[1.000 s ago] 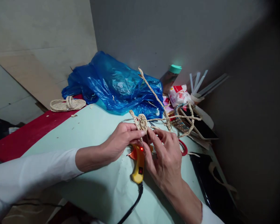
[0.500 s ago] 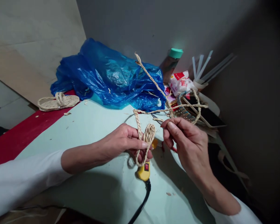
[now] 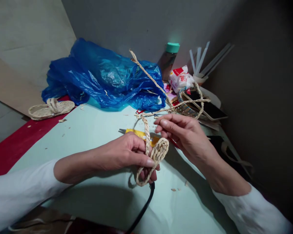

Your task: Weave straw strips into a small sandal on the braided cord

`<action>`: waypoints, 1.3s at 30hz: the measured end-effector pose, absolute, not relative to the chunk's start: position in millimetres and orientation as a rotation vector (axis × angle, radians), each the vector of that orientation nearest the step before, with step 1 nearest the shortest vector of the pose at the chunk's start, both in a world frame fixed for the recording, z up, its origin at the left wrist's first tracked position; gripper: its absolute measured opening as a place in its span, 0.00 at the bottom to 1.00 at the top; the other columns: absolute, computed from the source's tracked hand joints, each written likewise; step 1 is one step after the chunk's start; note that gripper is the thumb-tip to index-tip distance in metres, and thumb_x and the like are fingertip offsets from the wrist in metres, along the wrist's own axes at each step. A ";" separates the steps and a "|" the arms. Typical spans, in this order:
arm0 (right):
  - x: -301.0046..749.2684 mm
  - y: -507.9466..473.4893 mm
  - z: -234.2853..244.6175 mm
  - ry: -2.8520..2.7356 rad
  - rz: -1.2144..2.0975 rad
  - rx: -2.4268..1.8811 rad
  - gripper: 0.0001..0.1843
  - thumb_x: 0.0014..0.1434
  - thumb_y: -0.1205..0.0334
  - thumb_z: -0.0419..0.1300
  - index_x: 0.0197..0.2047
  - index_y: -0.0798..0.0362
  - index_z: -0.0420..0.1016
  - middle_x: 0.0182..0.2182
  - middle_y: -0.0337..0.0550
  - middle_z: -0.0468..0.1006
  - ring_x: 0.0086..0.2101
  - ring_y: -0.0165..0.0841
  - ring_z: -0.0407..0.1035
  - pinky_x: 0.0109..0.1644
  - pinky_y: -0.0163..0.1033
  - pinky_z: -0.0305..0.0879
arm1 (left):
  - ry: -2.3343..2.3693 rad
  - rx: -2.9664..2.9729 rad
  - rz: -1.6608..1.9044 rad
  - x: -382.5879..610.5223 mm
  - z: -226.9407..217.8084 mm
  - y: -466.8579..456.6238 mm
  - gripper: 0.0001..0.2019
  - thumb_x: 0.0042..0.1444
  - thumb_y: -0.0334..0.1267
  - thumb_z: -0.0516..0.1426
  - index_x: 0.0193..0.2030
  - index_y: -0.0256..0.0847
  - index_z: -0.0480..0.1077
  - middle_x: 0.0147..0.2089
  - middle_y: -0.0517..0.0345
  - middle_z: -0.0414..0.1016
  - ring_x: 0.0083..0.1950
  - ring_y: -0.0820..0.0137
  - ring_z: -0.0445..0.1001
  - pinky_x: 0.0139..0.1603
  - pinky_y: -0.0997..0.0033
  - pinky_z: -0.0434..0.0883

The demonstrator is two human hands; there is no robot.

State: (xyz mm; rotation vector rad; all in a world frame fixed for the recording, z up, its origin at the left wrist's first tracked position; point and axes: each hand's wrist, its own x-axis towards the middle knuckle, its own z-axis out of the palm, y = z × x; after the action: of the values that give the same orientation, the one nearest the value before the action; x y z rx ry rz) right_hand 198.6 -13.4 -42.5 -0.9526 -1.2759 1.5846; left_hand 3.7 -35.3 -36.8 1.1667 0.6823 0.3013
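My left hand (image 3: 127,156) is closed on a small oval coil of braided straw rope (image 3: 156,155), thumb pressed on its top. The braid's loose tail (image 3: 146,76) runs up from the coil and away over the blue bag. My right hand (image 3: 183,133) hovers just right of the coil with fingers drawn together, tips close to the braid; whether they grip it is unclear. A yellow glue gun (image 3: 136,133) lies on the pale green table (image 3: 92,130) behind my left hand, its black cord (image 3: 143,211) trailing toward me.
A crumpled blue plastic bag (image 3: 102,78) lies at the back. A finished straw oval (image 3: 50,109) rests on red cloth (image 3: 12,146) at left. At back right stand a green-capped bottle (image 3: 169,58), glue sticks (image 3: 200,60), a white packet (image 3: 180,79) and a small basket (image 3: 190,107).
The braided coil has come down and toward me in my left hand. My right hand has lifted off the glue gun area and moved right of the coil. The view shifted.
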 end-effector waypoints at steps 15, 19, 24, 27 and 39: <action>202.3 -13.2 -35.6 -1.257 1.868 -0.744 0.06 0.56 0.62 0.65 0.34 0.56 0.75 0.32 0.41 0.77 0.31 0.28 0.71 0.36 0.34 0.67 | 0.773 1.103 0.400 5.0 -38.9 -38.5 0.08 0.56 0.35 0.60 0.31 0.29 0.75 0.30 0.47 0.79 0.27 0.71 0.74 0.31 0.73 0.70; 204.5 -10.9 -39.6 -1.320 1.774 -0.660 0.03 0.61 0.63 0.61 0.37 0.54 0.74 0.35 0.40 0.74 0.31 0.27 0.67 0.32 0.32 0.65 | 0.792 1.029 0.486 3.4 -40.5 -39.9 0.07 0.54 0.34 0.61 0.29 0.32 0.72 0.28 0.50 0.78 0.29 0.69 0.76 0.32 0.71 0.71; 200.6 -10.7 -45.1 -1.302 1.686 -0.609 0.03 0.62 0.63 0.60 0.38 0.53 0.73 0.36 0.40 0.72 0.32 0.28 0.66 0.34 0.32 0.63 | 0.802 1.035 0.493 2.6 -41.1 -38.2 0.07 0.55 0.34 0.60 0.31 0.30 0.73 0.31 0.45 0.80 0.29 0.69 0.77 0.33 0.71 0.71; 198.0 -9.8 -47.8 -1.253 1.682 -0.566 0.03 0.61 0.63 0.61 0.37 0.54 0.72 0.35 0.39 0.73 0.34 0.28 0.66 0.40 0.33 0.63 | 0.800 1.083 0.498 3.2 -39.6 -37.2 0.08 0.56 0.33 0.58 0.31 0.29 0.74 0.31 0.44 0.80 0.28 0.71 0.76 0.31 0.73 0.70; 204.9 -7.5 -45.7 -1.305 1.758 -0.469 0.17 0.52 0.64 0.68 0.43 0.51 0.68 0.38 0.39 0.69 0.35 0.29 0.63 0.37 0.33 0.61 | 0.825 1.056 0.597 4.8 -46.0 -36.6 0.08 0.54 0.38 0.61 0.32 0.33 0.73 0.29 0.50 0.80 0.28 0.69 0.78 0.31 0.72 0.72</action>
State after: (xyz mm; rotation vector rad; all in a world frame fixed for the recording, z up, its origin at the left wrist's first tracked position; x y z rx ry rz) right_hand 204.9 -7.5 -45.7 -0.4693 -1.3046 1.7578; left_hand 4.8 -36.6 -46.0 1.0563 0.8253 0.5969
